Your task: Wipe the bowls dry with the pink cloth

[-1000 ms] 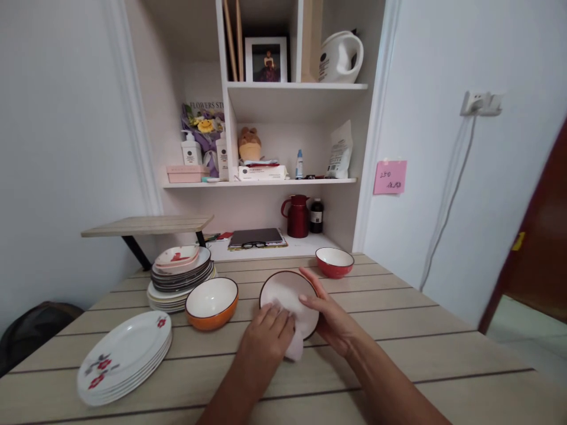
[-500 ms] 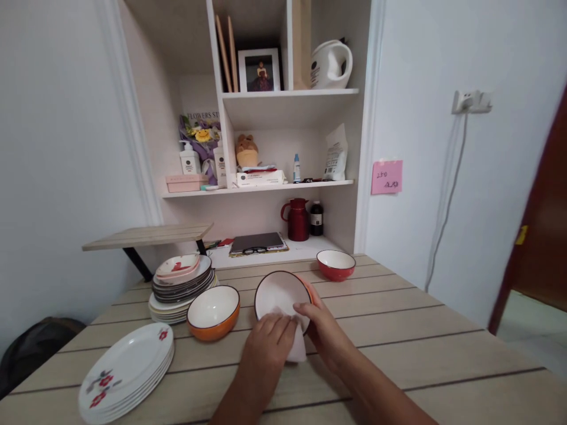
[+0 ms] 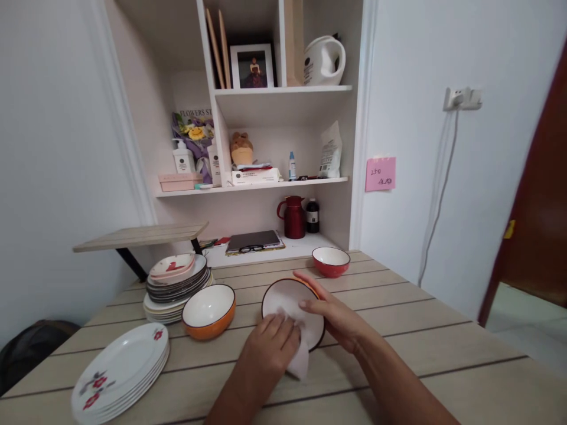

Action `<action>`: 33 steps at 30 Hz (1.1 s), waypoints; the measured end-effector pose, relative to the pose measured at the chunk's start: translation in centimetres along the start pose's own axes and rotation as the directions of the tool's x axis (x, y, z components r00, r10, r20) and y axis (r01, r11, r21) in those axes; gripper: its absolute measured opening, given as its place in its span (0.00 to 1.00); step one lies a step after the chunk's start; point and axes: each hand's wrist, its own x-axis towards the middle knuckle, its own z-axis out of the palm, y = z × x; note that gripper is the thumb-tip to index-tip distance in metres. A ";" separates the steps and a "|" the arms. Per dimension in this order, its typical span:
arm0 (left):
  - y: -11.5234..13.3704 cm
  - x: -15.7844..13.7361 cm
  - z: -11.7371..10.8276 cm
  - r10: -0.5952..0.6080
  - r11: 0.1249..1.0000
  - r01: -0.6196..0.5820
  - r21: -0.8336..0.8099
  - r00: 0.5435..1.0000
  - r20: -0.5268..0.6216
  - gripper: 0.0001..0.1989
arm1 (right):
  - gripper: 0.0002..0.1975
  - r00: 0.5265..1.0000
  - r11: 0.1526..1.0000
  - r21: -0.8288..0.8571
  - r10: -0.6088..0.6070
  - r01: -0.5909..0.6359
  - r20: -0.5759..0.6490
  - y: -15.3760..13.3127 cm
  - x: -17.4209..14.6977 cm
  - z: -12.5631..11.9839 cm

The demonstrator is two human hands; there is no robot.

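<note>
A bowl with a white inside, a dark rim and an orange outside is tilted toward me above the table. My right hand grips its right side, thumb over the rim and fingers behind. Inside the bowl, my left hand presses a white cloth or tissue against the surface, and a loose end of it hangs below the rim. To the left stands another orange bowl, upright. Farther back on the right is a red bowl.
Oval white plates with red flowers are stacked at the front left. Behind them rises a taller stack of dishes beside a small raised wooden shelf. A red jug and a laptop occupy the back ledge.
The held bowl has shifted slightly right and turned more toward me. My left hand has moved a little within it, and the cloth's loose end hangs lower. The whole view has shifted slightly.
</note>
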 end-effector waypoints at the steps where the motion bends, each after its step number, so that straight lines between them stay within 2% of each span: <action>1: 0.0 0.1 -0.2 -0.002 1.000 0.002 0.005 1.000 -0.023 0.17 | 0.44 1.000 0.999 0.043 -0.018 0.017 0.007 0.2 0.0 0.1; 6: -0.1 0.2 -0.6 -0.046 0.999 0.049 0.025 0.995 -0.090 0.17 | 0.52 0.997 0.980 0.186 -0.073 0.070 0.011 1.1 0.4 0.8; 11: -0.1 -0.1 -0.6 -0.194 0.980 0.197 0.008 0.972 -0.134 0.18 | 0.55 0.992 0.960 0.273 -0.089 0.063 0.086 2.7 0.8 2.9; 13: -0.2 -0.1 -0.6 -0.220 0.975 0.221 -0.002 0.965 -0.143 0.17 | 0.53 0.996 0.959 0.279 -0.071 0.055 0.048 3.2 1.0 3.9; 17: -0.2 0.0 -0.3 -0.163 0.986 0.165 0.001 0.980 -0.114 0.18 | 0.44 0.993 0.953 0.301 0.004 0.031 -0.115 3.7 1.1 4.7; 22: -0.1 -0.2 0.7 -0.133 0.991 0.132 -0.017 0.991 -0.020 0.19 | 0.42 0.987 0.976 0.219 0.029 0.007 -0.159 3.0 1.3 3.8; 26: 0.0 -0.6 1.1 -0.114 0.993 0.114 0.011 0.992 0.054 0.17 | 0.43 0.991 0.997 0.055 -0.042 0.049 -0.128 1.5 0.9 2.1; 30: 0.3 -0.6 0.9 -0.084 0.995 0.082 0.060 0.996 0.029 0.14 | 0.43 0.997 0.998 -0.051 -0.044 0.041 -0.057 0.4 0.4 0.7; 33: 0.4 -0.6 0.8 -0.078 0.993 0.076 0.088 0.997 0.016 0.15 | 0.43 0.999 0.999 -0.028 -0.030 0.029 -0.017 0.7 0.3 0.4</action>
